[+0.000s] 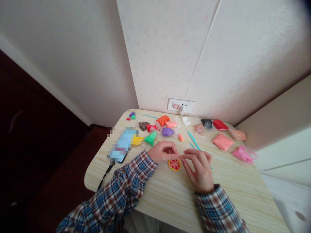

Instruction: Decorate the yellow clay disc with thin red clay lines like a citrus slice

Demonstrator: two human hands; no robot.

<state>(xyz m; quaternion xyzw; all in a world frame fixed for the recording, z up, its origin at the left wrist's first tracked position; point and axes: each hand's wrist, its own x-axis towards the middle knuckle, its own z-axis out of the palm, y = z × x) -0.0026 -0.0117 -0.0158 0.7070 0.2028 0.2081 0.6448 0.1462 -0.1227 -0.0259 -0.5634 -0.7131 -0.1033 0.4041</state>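
A small round clay piece lies on the table, with a yellow rim and a red and pink pattern of wedges. Just above its upper edge, my left hand is closed in a pinch. My right hand pinches from the other side, thumb and forefinger together, its tips close to the left fingertips. Whatever sits between the fingertips is too small to make out. Beyond the hands are a pink-orange clay lump and a turquoise modelling tool.
Bags of coloured clay, among them green, purple, orange and salmon, lie across the wooden table. A blurred phone-like object with a black strap rests at left. The wall socket is behind.
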